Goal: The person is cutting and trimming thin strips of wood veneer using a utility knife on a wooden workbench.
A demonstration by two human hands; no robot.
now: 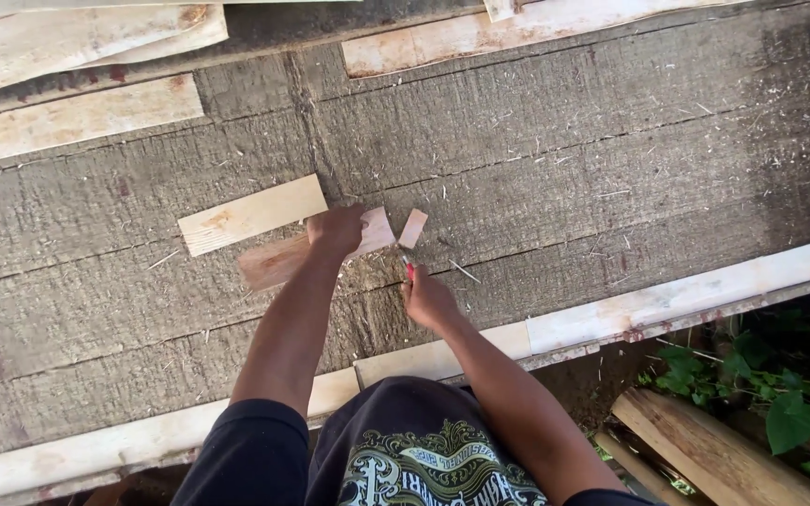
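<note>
- On the rough plank bench (611,178), left hand (335,228) presses flat on a thin wood strip (274,262)
- right hand (427,298) fisted round a red-handled tool (409,269) (tip too small to tell)

Up and left of the hands, a pale board (252,214) lies flat on the rough grey workbench (611,169). Lower right, green leaves (780,394) crowd beside a log (705,450).
</note>
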